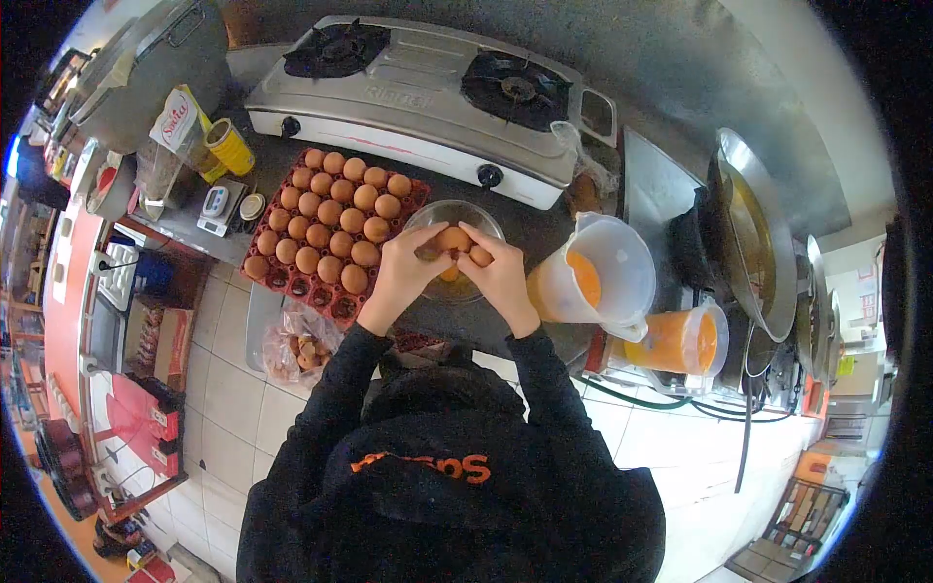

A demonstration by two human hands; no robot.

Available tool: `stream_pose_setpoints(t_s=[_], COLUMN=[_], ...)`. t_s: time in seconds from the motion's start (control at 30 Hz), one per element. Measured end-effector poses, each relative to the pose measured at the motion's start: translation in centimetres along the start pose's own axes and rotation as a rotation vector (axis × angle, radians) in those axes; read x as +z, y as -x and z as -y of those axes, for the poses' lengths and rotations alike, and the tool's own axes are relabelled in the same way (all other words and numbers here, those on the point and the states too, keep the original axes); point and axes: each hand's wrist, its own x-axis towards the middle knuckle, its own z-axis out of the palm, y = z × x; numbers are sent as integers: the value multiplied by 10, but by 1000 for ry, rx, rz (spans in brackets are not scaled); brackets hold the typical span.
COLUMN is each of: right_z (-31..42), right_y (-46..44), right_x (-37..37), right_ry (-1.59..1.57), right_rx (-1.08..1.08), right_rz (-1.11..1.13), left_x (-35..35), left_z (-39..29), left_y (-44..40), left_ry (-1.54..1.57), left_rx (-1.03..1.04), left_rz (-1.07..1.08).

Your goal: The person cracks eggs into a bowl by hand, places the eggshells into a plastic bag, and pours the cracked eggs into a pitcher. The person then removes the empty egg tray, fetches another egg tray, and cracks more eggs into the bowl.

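Observation:
Above a clear glass bowl [494, 216], my left hand [405, 262] and my right hand [506, 279] meet with their fingertips on a brown egg [452, 239]. Its shell looks parted on the lower side, with an orange yolk showing below. A second brown egg [481, 256] sits in the fingers of my right hand. To the left of the bowl lies a red egg tray [277, 280] with many brown eggs and some vacant cups at its front edge. Most of the bowl's contents are hidden behind my hands.
A two-burner gas stove [408, 112] stands behind the bowl. On the right are a large plastic jug [622, 257] and a smaller jug [718, 340], both with orange liquid. A plastic bag of shells [306, 350] hangs at the counter's front; a scale [219, 206] sits left.

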Motion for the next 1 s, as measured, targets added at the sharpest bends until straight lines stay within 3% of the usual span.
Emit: stream_pose_setpoints(t_s=[0.17,0.37,0.47,0.57,0.67,0.7,0.77,0.9,0.93,0.97,1.0], right_z=[3,20,26,20,27,26,23,41,39,42,49], right_y=[-1,-7,-7,-4,-7,-8,-9,-13,-13,-14,-14], right_x=[-13,-34,-32,-20,-12,-8,-1,7,3,9,12], right_ry=[19,460,521,109,-504,-573,-397,-120,-153,-129,-144], right_rx=[-67,-273,-273,33,412,384,283,167,417,174,174], right_rz=[94,202,142,32,-75,-85,-78,36,209,181,232], left_x=[-14,-28,-27,-25,-11,-7,1,7,5,1,-6], left_z=[-12,-9,-12,-13,9,14,16,19,21,22,23], left_y=[-1,-6,-4,-3,5,8,13,27,31,36,45], left_ry=[44,-331,-408,-324,236,363,623,739,769,805,846], left_rx=[18,313,319,180,-148,-220,-364,-356,-351,-362,-369], left_rz=[64,160,122,30,-11,-11,-17,-108,-134,-146,-159])
